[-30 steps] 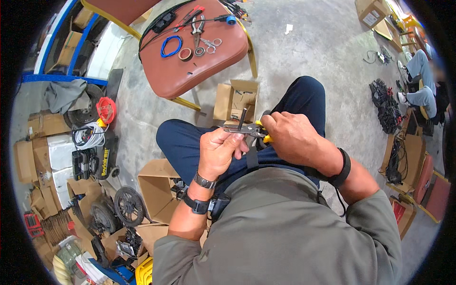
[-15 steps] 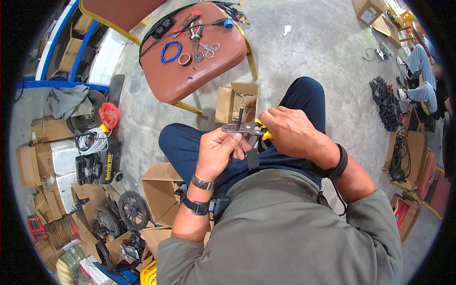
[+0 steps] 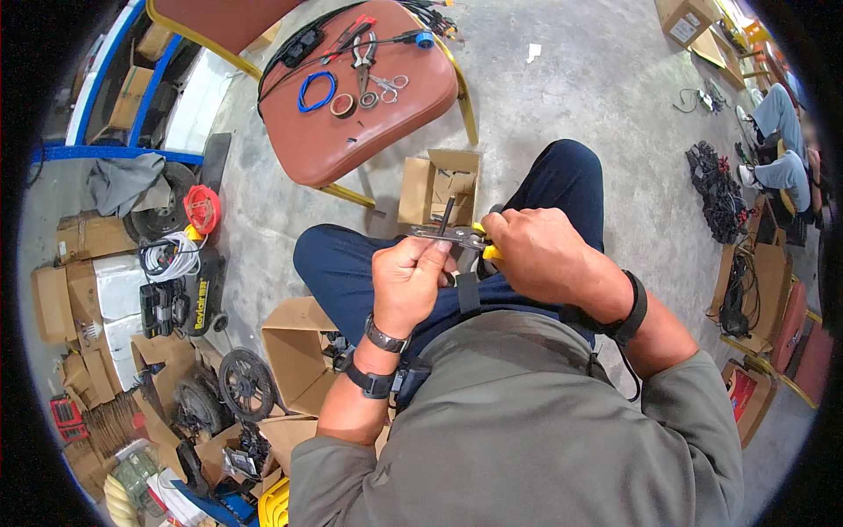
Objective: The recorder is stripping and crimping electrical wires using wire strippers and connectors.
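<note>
My right hand point(image 3: 540, 250) is closed round the yellow handles of a wire stripper point(image 3: 457, 234), its grey jaws pointing left. A short black cable point(image 3: 448, 213) sticks up at the jaws. My left hand point(image 3: 406, 279) pinches the cable's lower part below the jaws, thumb close against the tool; the fingers partly hide that end. Both hands are over my lap, above an open cardboard box point(image 3: 414, 191) with small dark pieces in it.
Ahead, a brown padded chair point(image 3: 386, 136) bears pliers point(image 3: 363, 66), scissors point(image 3: 389, 87), a blue wire coil point(image 3: 316, 94), a tape roll point(image 3: 342, 106) and cables. Cardboard boxes and wheels point(image 3: 247, 385) crowd the left. At far right, a person's legs point(image 3: 781, 145) show near black cable bundles point(image 3: 716, 193).
My left hand has shifted slightly to the right and its wrist has turned. The black cable now leans a little to the right. The wire stripper stays in my right hand.
</note>
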`<action>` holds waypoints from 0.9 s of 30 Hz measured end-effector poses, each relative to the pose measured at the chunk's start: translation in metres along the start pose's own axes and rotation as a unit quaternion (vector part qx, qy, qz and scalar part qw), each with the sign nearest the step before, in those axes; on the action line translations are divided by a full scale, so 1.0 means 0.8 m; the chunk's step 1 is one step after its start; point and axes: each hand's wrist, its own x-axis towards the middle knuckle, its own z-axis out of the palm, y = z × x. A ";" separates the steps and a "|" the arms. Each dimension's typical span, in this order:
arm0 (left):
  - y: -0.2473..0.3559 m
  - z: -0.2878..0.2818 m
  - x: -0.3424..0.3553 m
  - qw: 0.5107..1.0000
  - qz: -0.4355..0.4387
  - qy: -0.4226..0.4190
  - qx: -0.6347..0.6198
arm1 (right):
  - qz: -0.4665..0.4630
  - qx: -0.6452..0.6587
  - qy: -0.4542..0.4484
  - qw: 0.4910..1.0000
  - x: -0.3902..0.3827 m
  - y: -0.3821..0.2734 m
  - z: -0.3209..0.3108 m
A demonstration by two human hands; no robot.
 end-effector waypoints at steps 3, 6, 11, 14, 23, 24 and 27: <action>0.002 0.005 0.004 0.990 0.068 0.037 0.119 | 0.034 -0.021 -0.047 0.998 0.003 0.000 0.000; 0.001 0.005 0.008 0.957 0.139 0.064 0.246 | 0.036 -0.017 -0.046 0.998 0.005 -0.001 0.003; -0.004 -0.002 0.006 0.967 0.078 0.029 0.241 | -0.008 0.010 0.029 0.999 0.003 0.011 0.012; -0.001 -0.013 0.011 0.987 -0.116 -0.084 -0.068 | -0.018 0.016 0.034 0.999 0.002 0.020 0.010; -0.002 -0.016 0.001 0.976 -0.117 -0.120 -0.141 | -0.055 0.011 0.049 0.997 0.004 0.022 0.019; -0.001 -0.013 0.000 0.985 -0.107 -0.090 -0.096 | -0.054 0.010 0.048 0.997 0.002 0.020 0.018; 0.000 -0.005 -0.001 0.993 -0.068 -0.054 -0.075 | -0.031 0.009 0.026 0.999 -0.004 0.007 0.009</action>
